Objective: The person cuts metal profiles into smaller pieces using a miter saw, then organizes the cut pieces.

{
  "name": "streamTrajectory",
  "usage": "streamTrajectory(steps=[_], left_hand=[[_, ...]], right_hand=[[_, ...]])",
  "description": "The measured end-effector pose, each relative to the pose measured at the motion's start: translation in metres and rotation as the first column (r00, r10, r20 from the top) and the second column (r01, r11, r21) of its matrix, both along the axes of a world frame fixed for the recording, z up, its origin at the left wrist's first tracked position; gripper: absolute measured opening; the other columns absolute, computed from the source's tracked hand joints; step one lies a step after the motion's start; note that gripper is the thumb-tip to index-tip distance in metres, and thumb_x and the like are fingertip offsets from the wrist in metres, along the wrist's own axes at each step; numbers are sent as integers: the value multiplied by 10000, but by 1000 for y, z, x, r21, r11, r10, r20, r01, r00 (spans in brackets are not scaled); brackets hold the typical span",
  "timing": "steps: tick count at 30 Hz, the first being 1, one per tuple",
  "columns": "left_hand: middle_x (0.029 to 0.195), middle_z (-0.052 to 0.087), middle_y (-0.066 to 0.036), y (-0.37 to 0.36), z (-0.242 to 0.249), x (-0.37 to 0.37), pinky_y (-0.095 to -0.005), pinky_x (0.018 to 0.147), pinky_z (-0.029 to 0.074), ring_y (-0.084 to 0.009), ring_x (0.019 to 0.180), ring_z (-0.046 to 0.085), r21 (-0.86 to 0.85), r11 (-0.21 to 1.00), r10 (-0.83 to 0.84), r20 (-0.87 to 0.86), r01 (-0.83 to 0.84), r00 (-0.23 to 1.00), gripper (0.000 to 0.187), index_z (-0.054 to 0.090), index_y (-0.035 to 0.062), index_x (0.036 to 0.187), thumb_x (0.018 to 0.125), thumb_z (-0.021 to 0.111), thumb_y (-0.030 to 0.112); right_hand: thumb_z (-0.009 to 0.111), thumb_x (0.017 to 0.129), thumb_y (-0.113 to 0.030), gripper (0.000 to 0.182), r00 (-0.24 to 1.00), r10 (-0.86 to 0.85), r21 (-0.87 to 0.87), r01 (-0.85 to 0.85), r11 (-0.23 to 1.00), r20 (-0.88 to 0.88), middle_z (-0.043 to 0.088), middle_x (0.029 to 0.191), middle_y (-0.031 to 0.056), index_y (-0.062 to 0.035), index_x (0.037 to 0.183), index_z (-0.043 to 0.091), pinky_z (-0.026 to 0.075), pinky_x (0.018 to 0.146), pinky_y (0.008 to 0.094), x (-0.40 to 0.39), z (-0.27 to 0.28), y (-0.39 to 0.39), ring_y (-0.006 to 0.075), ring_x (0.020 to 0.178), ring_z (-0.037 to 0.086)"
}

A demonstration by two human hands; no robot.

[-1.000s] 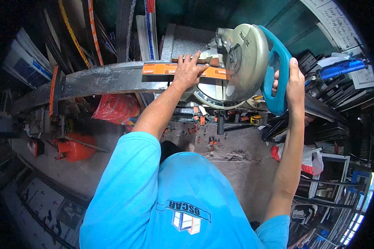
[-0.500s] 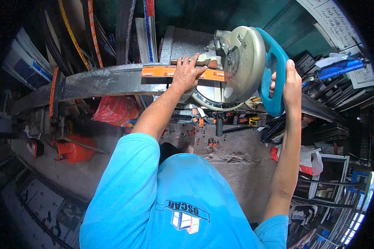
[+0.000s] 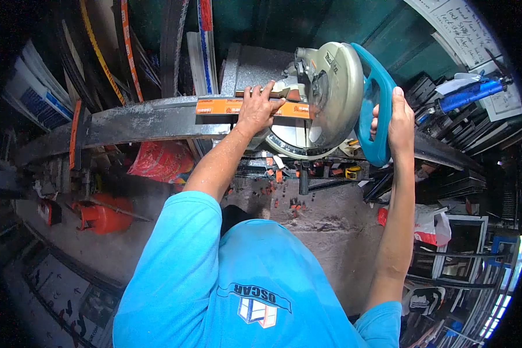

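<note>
My left hand [image 3: 257, 109] presses a bar-shaped profile with printed orange tape [image 3: 217, 107] down and against the back fence, fingers curled over its top. The profile lies across the saw bed, its right end reaching the blade guard. Beside it, my right hand [image 3: 399, 124] is wrapped round the teal loop handle [image 3: 378, 152] of a mitre saw [image 3: 337, 81]. The saw's pale guard hides the blade, so whether it touches the profile cannot be made out. Beneath the guard, part of the round saw table [image 3: 293, 148] shows.
A long dusty metal beam [image 3: 139, 123] runs left from the saw. Tall profiles [image 3: 171, 52] lean against the back wall. Orange-black offcuts [image 3: 296, 204] litter the floor. A yellow tape measure [image 3: 352, 173] lies below the saw; a red gas cylinder [image 3: 105, 214] stands left.
The whole view has shifted slightly, with most things a little lower in it. Both hands keep their holds, and the saw and profile look nearly the same.
</note>
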State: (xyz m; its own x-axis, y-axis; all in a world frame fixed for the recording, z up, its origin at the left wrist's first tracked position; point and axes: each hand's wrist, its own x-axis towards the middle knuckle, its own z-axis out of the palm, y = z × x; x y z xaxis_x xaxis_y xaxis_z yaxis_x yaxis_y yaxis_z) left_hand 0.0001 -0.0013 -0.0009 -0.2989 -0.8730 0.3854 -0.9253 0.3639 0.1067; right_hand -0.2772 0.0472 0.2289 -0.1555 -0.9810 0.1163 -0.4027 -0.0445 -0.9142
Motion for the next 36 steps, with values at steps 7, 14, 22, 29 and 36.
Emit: streamTrajectory(steps=[7,14,22,29,36], left_hand=[[1549,435,-91,-1,-2,0,-554,1122,360,-330,1285,516,-16,1000,7,1,-7,1000,651,707,396,1288,692,892,211],[1553,435,-90,0,-1,0,-550,1118,362,-329,1282,520,-8,1000,6,-7,-6,1000,642,709,396,1285,698,889,209],[1547,442,-97,0,-1,0,-542,1122,354,-334,1283,519,-13,1000,2,-5,-2,1000,652,711,389,1285,688,891,201],[1545,442,-101,0,-2,1,-542,1115,359,-337,1280,519,-24,1000,-6,-14,6,1000,640,720,383,1279,690,886,197],[1553,429,-96,0,-3,0,-553,1123,354,-337,1294,507,-25,1000,-4,-11,3,1000,634,716,390,1285,702,879,204]], right_hand=[[362,1087,-558,593,1000,19,15,-19,1000,4,586,681,48,-31,941,590,509,464,304,-4,-2,0,132,511,584],[364,1093,-532,584,1000,25,23,-25,999,7,605,719,63,-6,984,594,519,467,306,-6,-5,0,136,530,603],[371,1092,-529,578,999,38,1,-38,999,11,608,716,64,-9,974,593,515,462,306,-8,-9,-1,135,521,596],[371,1096,-516,570,999,33,10,-33,999,20,614,717,65,-5,977,596,519,467,309,-8,-9,0,138,523,602],[369,1098,-509,566,1000,30,6,-30,1000,9,614,718,67,-2,990,595,517,468,310,-6,-9,1,140,526,605]])
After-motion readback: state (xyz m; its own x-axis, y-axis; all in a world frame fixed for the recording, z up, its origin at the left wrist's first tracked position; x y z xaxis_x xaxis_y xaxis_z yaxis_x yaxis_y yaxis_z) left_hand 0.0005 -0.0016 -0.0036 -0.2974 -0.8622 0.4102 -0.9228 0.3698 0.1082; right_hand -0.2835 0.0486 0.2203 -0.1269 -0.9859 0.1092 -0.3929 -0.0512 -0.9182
